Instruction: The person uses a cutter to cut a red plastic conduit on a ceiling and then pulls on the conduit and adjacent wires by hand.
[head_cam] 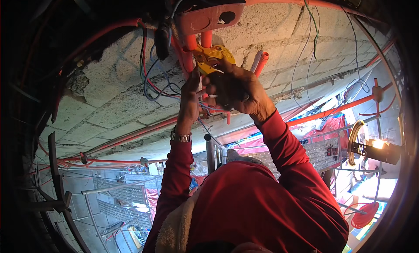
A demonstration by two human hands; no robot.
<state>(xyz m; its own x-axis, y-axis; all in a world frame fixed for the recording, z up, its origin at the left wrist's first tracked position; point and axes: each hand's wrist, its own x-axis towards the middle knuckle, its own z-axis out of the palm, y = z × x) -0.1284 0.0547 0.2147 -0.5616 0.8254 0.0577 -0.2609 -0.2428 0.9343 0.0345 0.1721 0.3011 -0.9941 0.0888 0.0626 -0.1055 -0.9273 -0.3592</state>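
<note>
My right hand (250, 94) is closed around a yellow pipe cutter (209, 58), whose head is at an orange conduit pipe (191, 42) just below a reddish electrical box (209, 19). Its dark handles lie in shadow under my fingers. My left hand (190, 95), with a metal watch on the wrist, is raised beside the cutter at the conduits; whether it grips one cannot be told. Blue, red and green wires (154, 86) hang left of my left hand. A cut orange conduit end (264, 55) sticks out right of the cutter.
A rough block wall (108, 76) stands behind the hands, with long orange conduits (337, 111) along it. Thin loose wires (314, 40) dangle at the upper right. Below are scaffold frames (108, 189), perforated platforms (320, 154), a lit work lamp (378, 144) and coiled orange tubing (365, 215).
</note>
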